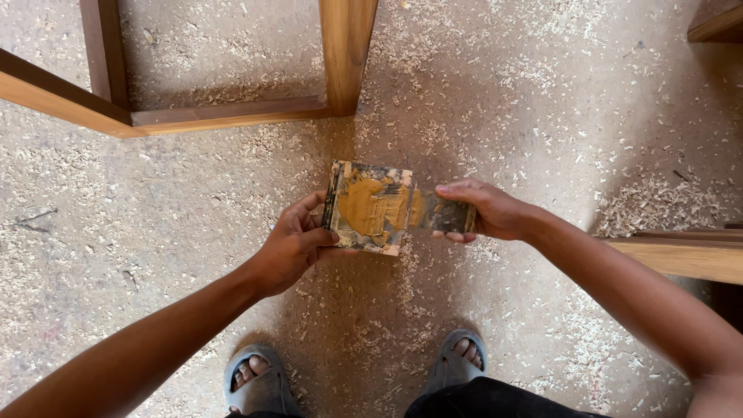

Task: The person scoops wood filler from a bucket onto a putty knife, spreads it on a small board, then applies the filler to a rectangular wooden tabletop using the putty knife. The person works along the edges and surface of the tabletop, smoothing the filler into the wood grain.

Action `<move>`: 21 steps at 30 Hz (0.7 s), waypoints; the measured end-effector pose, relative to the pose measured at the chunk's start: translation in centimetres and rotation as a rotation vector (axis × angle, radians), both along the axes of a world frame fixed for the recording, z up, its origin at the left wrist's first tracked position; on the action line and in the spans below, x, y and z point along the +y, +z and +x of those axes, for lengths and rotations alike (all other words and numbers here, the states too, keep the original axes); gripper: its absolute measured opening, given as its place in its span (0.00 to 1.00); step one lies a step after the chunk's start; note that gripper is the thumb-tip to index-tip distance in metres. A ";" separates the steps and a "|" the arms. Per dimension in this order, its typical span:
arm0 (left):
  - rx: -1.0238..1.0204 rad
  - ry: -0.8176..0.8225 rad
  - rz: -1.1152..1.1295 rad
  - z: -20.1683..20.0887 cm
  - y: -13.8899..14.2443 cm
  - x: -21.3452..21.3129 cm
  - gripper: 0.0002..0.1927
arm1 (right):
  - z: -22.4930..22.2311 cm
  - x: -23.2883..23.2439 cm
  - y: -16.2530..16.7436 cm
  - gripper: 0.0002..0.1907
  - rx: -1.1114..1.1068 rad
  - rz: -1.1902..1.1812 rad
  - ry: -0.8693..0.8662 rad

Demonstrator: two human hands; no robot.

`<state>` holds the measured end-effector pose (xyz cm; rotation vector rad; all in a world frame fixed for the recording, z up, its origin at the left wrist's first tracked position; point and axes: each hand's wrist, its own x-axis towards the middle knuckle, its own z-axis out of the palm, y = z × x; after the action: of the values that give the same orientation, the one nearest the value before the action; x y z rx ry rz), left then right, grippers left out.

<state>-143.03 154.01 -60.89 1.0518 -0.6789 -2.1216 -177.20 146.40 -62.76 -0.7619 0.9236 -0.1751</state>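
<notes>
Head camera, looking straight down at a dusty concrete floor [542, 101] strewn with pale wood shavings and sawdust, thickest at the top and in a heap at the right.

A wooden frame [224, 114] of brown boards lies across the upper left, with one lighter upright post [347, 46] rising from it near the centre top. Another wooden board [689, 255] juts in from the right edge, just beside the right forearm, and the corner of one more plank [720, 27] shows at the top right.

At the centre, held above the floor, the left hand [290, 248] has its grip closed on the left edge of a small square board [370, 207] smeared with tan putty. The right hand [487, 210] has its grip closed on a scraper [443, 215], whose blade touches the board's right edge.

Below, two feet in grey sandals [255, 383] stand on the shavings.
</notes>
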 end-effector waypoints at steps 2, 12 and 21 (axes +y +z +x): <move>-0.004 0.012 0.003 0.1 0.0 0.0 0.34 | -0.8 -0.1 0.5 0.23 0.038 -0.145 -0.022; 0.057 0.084 0.057 -0.1 -0.2 0.1 0.34 | 2.3 3.8 -0.1 0.24 0.290 -1.667 0.291; 0.136 0.065 0.015 0.3 -0.4 0.2 0.35 | 2.5 4.4 -0.4 0.24 0.320 -1.675 0.295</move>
<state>-142.72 154.22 -61.27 0.9154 -0.5573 -2.1230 -174.68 150.80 -63.13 -2.5080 0.8029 -0.5975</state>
